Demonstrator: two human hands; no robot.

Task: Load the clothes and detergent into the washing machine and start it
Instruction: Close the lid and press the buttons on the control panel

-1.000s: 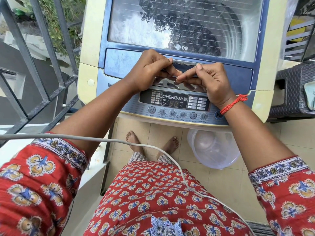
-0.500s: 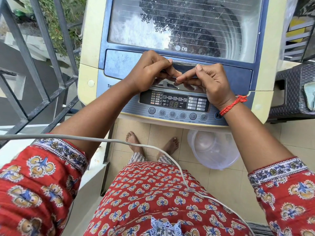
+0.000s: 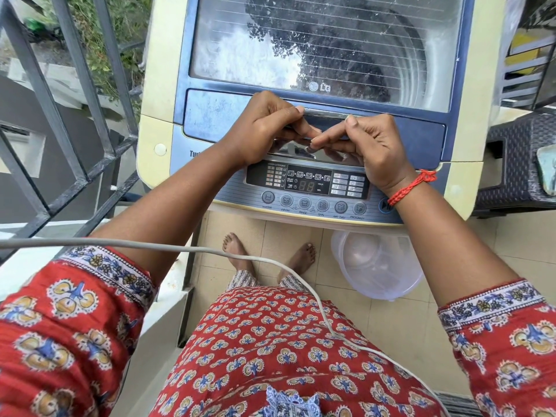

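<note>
Head view, single frame.

Washer [image 3: 304, 94] fills 12 o'clock: top-loader, cream body, blue lid [image 3: 207, 115] down. Glass window [image 3: 325, 46] shows the ribbed drum under tree and sky reflections; drum contents can't be made out. No clothes or detergent in sight.

Left hand [image 3: 264, 127] and right hand [image 3: 370, 145] sit side by side at frame centre on the lid's front edge. Both have fingers curled round the chrome handle strip [image 3: 323, 114], thumbs on top, fingertips tucked into the recess below and mirrored in its shiny face. The two index fingers nearly touch at the middle. Right wrist wears a red thread band [image 3: 412, 188].

Control panel [image 3: 307, 182] just below the hands: dark display reads 88, and under it a row of round buttons [image 3: 304, 203]. Start/pause button mostly hidden by the right wrist.

Tub [image 3: 376, 266] at 4 o'clock of the panel, clear plastic, on the tiled floor under the washer's front lip, beside the right foot; looks to hold nothing, but the see-through plastic makes that unsure.

Grey cable [image 3: 186, 249] crosses from 9 o'clock over the red print dress [image 3: 270, 341] toward 5 o'clock.

Railing [image 3: 75, 85] at 10 o'clock. Dark wicker stool [image 3: 517, 164] at 3 o'clock, touching the washer's side.
</note>
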